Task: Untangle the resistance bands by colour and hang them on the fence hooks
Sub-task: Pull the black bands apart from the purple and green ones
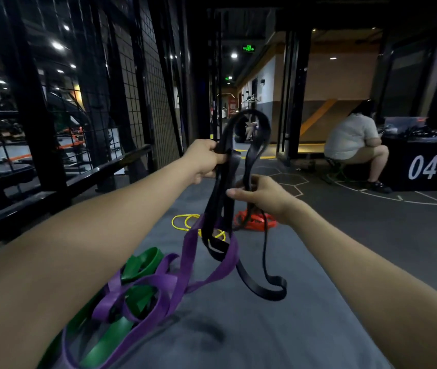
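Left hand: the left hand (206, 162) was seen curled round a bunch of black bands (221, 209), with a loop of them arching above the fingers.
Right hand: the right hand (258, 194) was closed on the same black strands, lower and just beside the left, thumb pressed across them.
Black bands: most of their length was hung below both fists, one loop trailing to the floor (318, 288) under the right fingers.
Purple band (212, 265): it was looped through the black strands below the fingers and trailed off to the left.
Green bands (142, 262): they were left on the floor, well below the left fingers, tangled with purple.
Yellow band (185, 222) and red bands (257, 222): they were left lying beyond, below the hands.
Fence (137, 83): it was seen to the left of the left hand (no hooks could be made out).
Handling: the bands were judged light, limp, stretchy and grippy rather than slippery, so snagging was likely.
Hold: a single flat strand, pinched near the purple crossing, was judged best.
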Demonstrator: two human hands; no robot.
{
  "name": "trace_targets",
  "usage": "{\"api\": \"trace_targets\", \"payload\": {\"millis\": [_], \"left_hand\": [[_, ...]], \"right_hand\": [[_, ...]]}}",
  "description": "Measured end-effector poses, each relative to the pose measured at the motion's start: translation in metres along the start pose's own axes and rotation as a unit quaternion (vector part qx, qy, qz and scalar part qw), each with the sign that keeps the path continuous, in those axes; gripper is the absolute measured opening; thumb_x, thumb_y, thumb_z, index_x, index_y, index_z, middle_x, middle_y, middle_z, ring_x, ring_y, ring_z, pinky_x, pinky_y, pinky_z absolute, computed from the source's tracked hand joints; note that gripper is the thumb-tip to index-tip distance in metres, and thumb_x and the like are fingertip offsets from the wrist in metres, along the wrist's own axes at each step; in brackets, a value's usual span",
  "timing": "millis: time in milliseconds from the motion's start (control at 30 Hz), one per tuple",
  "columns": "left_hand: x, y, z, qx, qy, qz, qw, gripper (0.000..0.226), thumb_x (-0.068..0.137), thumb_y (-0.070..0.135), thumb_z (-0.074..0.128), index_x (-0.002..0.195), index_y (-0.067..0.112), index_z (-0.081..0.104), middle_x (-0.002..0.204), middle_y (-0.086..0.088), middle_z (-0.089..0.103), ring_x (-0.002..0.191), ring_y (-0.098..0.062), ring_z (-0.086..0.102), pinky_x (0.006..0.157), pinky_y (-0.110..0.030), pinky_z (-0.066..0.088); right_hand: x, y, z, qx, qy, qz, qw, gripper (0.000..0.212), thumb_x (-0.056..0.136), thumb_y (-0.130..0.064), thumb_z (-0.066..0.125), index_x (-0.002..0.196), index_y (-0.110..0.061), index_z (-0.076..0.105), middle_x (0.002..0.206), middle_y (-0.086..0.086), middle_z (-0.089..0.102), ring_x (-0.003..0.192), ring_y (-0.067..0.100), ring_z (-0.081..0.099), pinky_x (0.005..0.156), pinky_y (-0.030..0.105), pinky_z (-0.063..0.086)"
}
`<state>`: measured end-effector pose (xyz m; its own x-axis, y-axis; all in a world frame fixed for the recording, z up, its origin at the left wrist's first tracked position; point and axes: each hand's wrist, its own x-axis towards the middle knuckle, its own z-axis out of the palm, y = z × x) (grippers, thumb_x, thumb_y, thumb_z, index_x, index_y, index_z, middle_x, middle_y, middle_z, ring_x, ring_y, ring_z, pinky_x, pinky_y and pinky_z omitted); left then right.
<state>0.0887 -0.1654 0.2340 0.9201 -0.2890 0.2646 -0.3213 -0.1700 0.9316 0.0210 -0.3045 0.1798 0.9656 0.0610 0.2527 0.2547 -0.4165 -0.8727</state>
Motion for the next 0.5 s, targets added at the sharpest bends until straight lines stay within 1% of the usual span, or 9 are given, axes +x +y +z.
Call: {"api": "trace_targets", "payload": {"millis": [33, 67, 133, 167, 233, 333, 367, 433, 500], "left_hand": [[0.0, 0.003, 0.006, -0.003, -0.009, 0.007, 1.0, 0.014, 0.086, 0.003, 0.061, 0.08, 0.015, 0.058, 0.082, -0.008, 0.061, 0.067, -0.015, 0.061, 0.059, -0.029, 0.052], [0.001, 0.005, 0.009, -0.009, -0.014, 0.011, 1.0, 0.013, 0.086, 0.004, 0.062, 0.081, 0.015, 0.058, 0.084, -0.009, 0.06, 0.072, -0.019, 0.059, 0.065, -0.032, 0.05], [0.001, 0.009, 0.011, -0.033, -0.033, 0.007, 0.999, 0.01, 0.088, 0.006, 0.06, 0.084, 0.015, 0.057, 0.083, -0.005, 0.061, 0.069, -0.013, 0.06, 0.065, -0.027, 0.051], [-0.001, 0.008, 0.01, -0.043, -0.048, 0.001, 0.998, 0.009, 0.089, 0.008, 0.059, 0.086, 0.015, 0.056, 0.081, -0.002, 0.061, 0.064, -0.007, 0.062, 0.061, -0.021, 0.052], [-0.007, -0.001, 0.008, -0.059, -0.076, -0.023, 0.995, 0.008, 0.09, 0.01, 0.058, 0.096, 0.015, 0.055, 0.085, 0.001, 0.061, 0.069, -0.002, 0.061, 0.065, -0.017, 0.051], [-0.021, -0.033, 0.002, -0.072, -0.097, -0.073, 0.99, 0.04, 0.086, 0.013, 0.063, 0.122, 0.007, 0.048, 0.105, -0.004, 0.056, 0.09, -0.011, 0.055, 0.083, -0.024, 0.047], [-0.03, -0.044, 0.001, -0.055, -0.107, -0.081, 0.989, 0.046, 0.084, 0.014, 0.065, 0.125, 0.005, 0.046, 0.107, -0.005, 0.057, 0.092, -0.013, 0.056, 0.082, -0.022, 0.049], [-0.047, -0.063, 0.005, 0.019, -0.141, -0.069, 0.987, 0.049, 0.08, 0.015, 0.07, 0.123, 0.007, 0.048, 0.103, -0.002, 0.061, 0.088, -0.01, 0.059, 0.069, -0.013, 0.05], [-0.057, -0.077, 0.015, 0.133, -0.154, -0.037, 0.978, 0.051, 0.075, 0.029, 0.076, 0.116, 0.013, 0.052, 0.1, 0.003, 0.063, 0.085, -0.005, 0.06, 0.069, -0.012, 0.05]], "right_hand": [[0.001, -0.001, 0.007, 0.031, -0.007, -0.001, 0.999, 0.044, 0.067, -0.036, 0.08, 0.092, -0.003, 0.063, 0.089, 0.027, 0.065, 0.077, 0.033, 0.061, 0.076, 0.049, 0.051], [0.003, -0.003, 0.012, 0.064, -0.002, -0.005, 0.998, 0.037, 0.069, -0.032, 0.079, 0.089, -0.004, 0.064, 0.089, 0.031, 0.064, 0.074, 0.032, 0.061, 0.072, 0.05, 0.052], [0.003, -0.004, 0.015, 0.121, 0.029, -0.003, 0.992, 0.02, 0.08, -0.02, 0.073, 0.085, -0.006, 0.061, 0.075, 0.019, 0.063, 0.058, 0.02, 0.06, 0.055, 0.028, 0.05], [0.003, -0.003, 0.015, 0.144, 0.034, -0.001, 0.989, 0.013, 0.083, -0.015, 0.069, 0.086, -0.006, 0.06, 0.076, 0.013, 0.064, 0.058, 0.018, 0.061, 0.056, 0.024, 0.049], [0.003, 0.001, 0.011, 0.166, 0.043, 0.018, 0.985, 0.008, 0.085, -0.012, 0.066, 0.089, -0.006, 0.062, 0.084, 0.014, 0.066, 0.071, 0.026, 0.063, 0.068, 0.034, 0.049], [0.003, 0.008, 0.001, 0.188, 0.089, 0.044, 0.977, 0.008, 0.084, -0.012, 0.067, 0.082, -0.004, 0.065, 0.084, 0.016, 0.068, 0.073, 0.03, 0.066, 0.072, 0.04, 0.055], [0.004, 0.01, -0.002, 0.197, 0.103, 0.056, 0.973, 0.009, 0.082, -0.012, 0.069, 0.081, -0.003, 0.066, 0.086, 0.018, 0.069, 0.079, 0.034, 0.067, 0.079, 0.047, 0.055], [0.007, 0.013, -0.006, 0.21, 0.129, 0.067, 0.967, 0.015, 0.079, -0.014, 0.073, 0.084, 0.0, 0.068, 0.094, 0.022, 0.07, 0.091, 0.041, 0.066, 0.089, 0.057, 0.048], [0.007, 0.013, -0.008, 0.206, 0.134, 0.076, 0.966, 0.022, 0.078, -0.014, 0.073, 0.088, 0.004, 0.067, 0.092, 0.022, 0.071, 0.086, 0.037, 0.069, 0.083, 0.051, 0.055]]}}
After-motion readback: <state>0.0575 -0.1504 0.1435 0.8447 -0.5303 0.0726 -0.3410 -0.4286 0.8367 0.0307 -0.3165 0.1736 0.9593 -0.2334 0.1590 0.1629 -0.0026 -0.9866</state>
